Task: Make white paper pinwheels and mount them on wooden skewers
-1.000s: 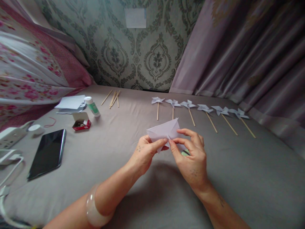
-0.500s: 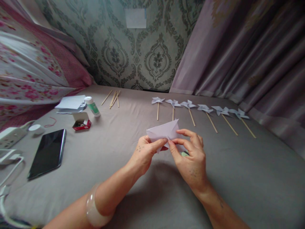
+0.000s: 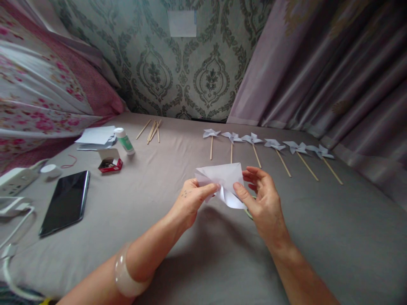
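A white paper pinwheel [image 3: 222,176], partly folded and off any stick, is held above the grey cloth. My left hand [image 3: 192,201] pinches it at the left, the thumb pressing near its centre where the points curl in. Beside its right edge is my right hand [image 3: 263,201], fingers apart, the thumb close to or touching the paper. A green-rimmed object [image 3: 249,214], mostly hidden, lies on the cloth behind the right hand. Further back, several finished pinwheels [image 3: 275,145] on wooden sticks lie in a row.
Loose wooden sticks [image 3: 153,131], a glue bottle [image 3: 124,141], stacked white paper [image 3: 96,136] and an open red box [image 3: 110,163] of small metal bits lie at the back left. A phone [image 3: 65,203], white cap [image 3: 50,171] and power strip [image 3: 17,182] are nearer on the left.
My right hand has released its pinch at the paper's centre and moved right, its fingers opening. The paper's lower right part has fanned out. My left hand keeps its hold.
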Available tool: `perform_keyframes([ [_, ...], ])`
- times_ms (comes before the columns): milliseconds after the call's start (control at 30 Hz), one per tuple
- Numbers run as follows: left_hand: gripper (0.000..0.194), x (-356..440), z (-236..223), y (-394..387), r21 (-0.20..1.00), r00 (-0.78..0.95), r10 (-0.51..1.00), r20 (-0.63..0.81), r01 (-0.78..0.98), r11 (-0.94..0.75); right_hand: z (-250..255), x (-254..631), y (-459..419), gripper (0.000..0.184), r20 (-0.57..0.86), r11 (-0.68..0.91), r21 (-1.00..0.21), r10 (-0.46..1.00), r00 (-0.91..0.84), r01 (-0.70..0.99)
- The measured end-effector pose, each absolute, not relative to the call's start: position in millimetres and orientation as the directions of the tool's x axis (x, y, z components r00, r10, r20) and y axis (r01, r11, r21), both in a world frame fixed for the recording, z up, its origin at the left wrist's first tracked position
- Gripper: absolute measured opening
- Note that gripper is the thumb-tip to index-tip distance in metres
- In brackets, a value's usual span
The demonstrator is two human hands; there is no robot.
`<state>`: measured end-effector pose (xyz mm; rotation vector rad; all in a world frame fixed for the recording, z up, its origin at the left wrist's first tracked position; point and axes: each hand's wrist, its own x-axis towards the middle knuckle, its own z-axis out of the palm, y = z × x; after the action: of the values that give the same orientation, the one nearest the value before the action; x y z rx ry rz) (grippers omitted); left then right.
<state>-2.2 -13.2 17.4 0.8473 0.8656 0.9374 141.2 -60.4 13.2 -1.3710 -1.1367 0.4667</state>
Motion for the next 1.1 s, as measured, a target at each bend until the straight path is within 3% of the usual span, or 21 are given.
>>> perform_keyframes([
  [100, 0.015, -3.9, 19.5, -12.1, 0.897, 0.384, 0.886, -0.259, -0.244, 0.368, 11.9, 147.4, -56.9, 0.042, -0.007, 0.011, -0.996, 0.982, 0.190, -0.091],
  [167, 0.012, -4.1, 20.0, -12.2, 0.906, 0.402, 0.874, -0.271, -0.201, 0.373, 11.7, 147.5, -57.0, 0.036, -0.112, -0.100, -0.978, 0.992, 0.053, -0.185],
  [433, 0.009, -4.6, 16.7, -13.6, 0.922, 0.440, 0.852, -0.283, -0.120, 0.368, 11.1, 138.3, -57.9, 0.037, -0.161, -0.155, -0.987, 0.964, 0.213, -0.049],
  [833, 0.005, -3.0, 13.5, -14.2, 0.934, 0.410, 0.862, -0.299, -0.061, 0.353, 9.6, 129.2, -57.1, 0.018, -0.048, -0.147, -0.966, 0.910, 0.411, 0.212],
  [967, 0.005, -2.6, 10.8, -13.1, 0.930, 0.401, 0.858, -0.320, -0.042, 0.366, 10.1, 125.3, -56.2, 0.016, -0.083, -0.163, -0.976, 0.892, 0.445, 0.144],
  [1100, 0.009, -3.8, 12.8, -10.5, 0.904, 0.419, 0.841, -0.342, -0.097, 0.416, 9.0, 124.9, -53.8, 0.020, -0.208, -0.199, -0.978, 0.881, 0.425, -0.065],
])
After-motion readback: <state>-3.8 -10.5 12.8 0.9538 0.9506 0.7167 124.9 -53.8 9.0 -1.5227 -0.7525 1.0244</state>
